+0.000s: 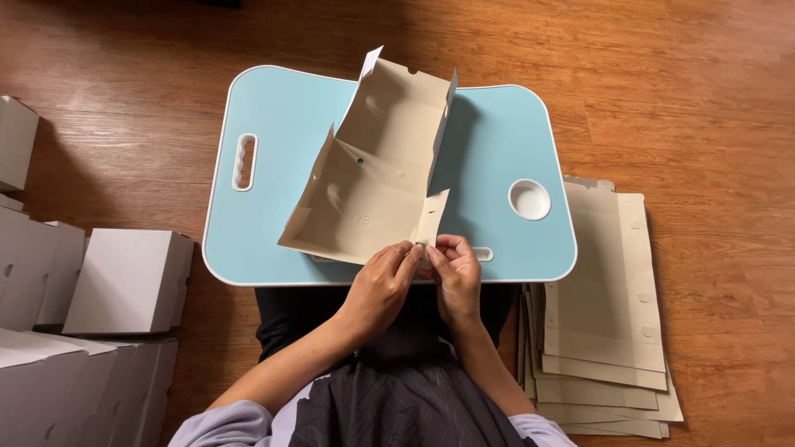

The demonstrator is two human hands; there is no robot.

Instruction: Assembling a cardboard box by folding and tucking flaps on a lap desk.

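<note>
Far left, on the wooden floor (704, 99): finished white boxes (124, 281) are sitting in a cluster, closed, some stacked.

Centre: a light-blue lap counter (273, 240) is spanning the person's lap, with a handle slot on its left side and a round cup recess (530, 199) on its right. A half-folded tan cardboard blank (373, 182) is lying on it, side flaps standing up, the far end tilted up off the surface.

The left hand (377, 285) is pinching the near edge of the blank, fingers curled closed on it. The right hand (455, 273) is touching the left one, fingertips closed on the small corner flap (432, 217) at the blank's near right, working the fold.

Handling judgement: the blank is looking light and thin, stiff along the panels but bending readily at the creases. It will likely crumple or tear if it gets squeezed mid-panel. Best hold is at edges and flaps near a crease, as both hands are doing now. The surface is looking matte, not slippery.

Right: a fanned stack of flat tan blanks (604, 331) is lying on the floor just beside the counter.
</note>
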